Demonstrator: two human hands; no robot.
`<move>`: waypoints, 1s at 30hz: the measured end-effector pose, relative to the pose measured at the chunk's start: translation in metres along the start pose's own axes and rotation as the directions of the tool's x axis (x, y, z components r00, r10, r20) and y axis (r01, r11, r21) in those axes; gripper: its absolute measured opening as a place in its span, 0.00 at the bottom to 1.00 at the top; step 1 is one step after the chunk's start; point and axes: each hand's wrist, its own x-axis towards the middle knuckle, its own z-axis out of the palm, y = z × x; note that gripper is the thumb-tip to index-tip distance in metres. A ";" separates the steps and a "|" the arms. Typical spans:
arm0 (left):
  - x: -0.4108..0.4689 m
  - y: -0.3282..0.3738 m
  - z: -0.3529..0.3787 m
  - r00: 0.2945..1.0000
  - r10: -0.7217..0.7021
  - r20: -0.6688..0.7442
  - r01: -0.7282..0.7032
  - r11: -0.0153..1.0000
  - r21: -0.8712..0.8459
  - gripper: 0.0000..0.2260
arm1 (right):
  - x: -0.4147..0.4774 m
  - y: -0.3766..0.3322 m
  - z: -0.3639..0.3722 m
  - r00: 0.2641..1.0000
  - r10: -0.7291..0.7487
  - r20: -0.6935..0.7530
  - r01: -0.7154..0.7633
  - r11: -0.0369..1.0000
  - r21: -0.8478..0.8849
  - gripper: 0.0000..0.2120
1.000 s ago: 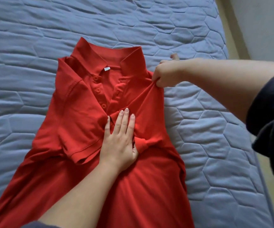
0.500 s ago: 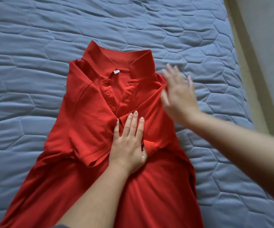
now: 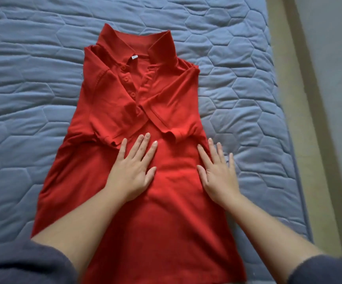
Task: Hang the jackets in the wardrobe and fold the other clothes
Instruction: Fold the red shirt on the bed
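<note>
A red polo shirt (image 3: 166, 95) lies face up on the bed, collar away from me, with both short sleeves folded inward over the chest. My left hand (image 3: 133, 171) lies flat on the shirt's middle, fingers straight, just below the folded left sleeve. My right hand (image 3: 217, 173) rests flat on the shirt's right edge, fingers spread, some of them reaching onto the quilt. Neither hand holds any fabric.
The shirt lies on a blue quilted bed cover (image 3: 32, 89). The bed's right edge (image 3: 289, 140) runs beside a beige strip of floor (image 3: 301, 99) and a grey wall (image 3: 334, 58). My dark sleeves show at the bottom corners.
My right hand let go of the shirt's right shoulder, came down toward me and now lies flat at the shirt's right side. My left hand slid lower, off the folded sleeves.
</note>
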 end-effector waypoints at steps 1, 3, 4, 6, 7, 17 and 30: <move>-0.028 -0.005 0.001 0.999 0.010 0.031 -0.010 1.000 0.012 0.31 | -0.021 0.002 0.006 0.999 0.043 0.025 -0.043 0.999 0.005 0.29; -0.079 -0.017 0.002 0.997 -0.011 0.075 0.008 0.999 0.043 0.30 | -0.055 0.002 0.016 0.992 0.106 0.061 -0.107 0.994 0.013 0.28; -0.102 -0.023 0.002 0.994 -0.037 0.102 0.032 0.998 0.053 0.30 | -0.070 0.001 0.019 0.989 0.126 0.077 -0.128 0.992 0.019 0.28; -0.142 -0.029 -0.002 0.980 -0.112 0.162 0.107 0.993 0.044 0.31 | -0.097 -0.003 0.022 0.983 0.149 0.103 -0.154 0.987 0.039 0.28; -0.160 -0.030 -0.003 0.970 -0.152 0.191 0.148 0.988 0.034 0.30 | -0.110 -0.004 0.021 0.979 0.165 0.118 -0.172 0.983 0.057 0.28; -0.276 -0.032 -0.012 0.465 -0.769 0.439 0.864 0.286 -0.414 0.27 | -0.210 -0.004 0.021 0.702 0.589 0.399 -0.708 0.520 0.478 0.15; -0.208 -0.067 -0.122 0.377 -0.628 0.681 0.432 -0.531 -0.729 0.07 | -0.164 -0.010 -0.087 0.672 0.568 0.474 -0.542 -0.057 0.838 0.09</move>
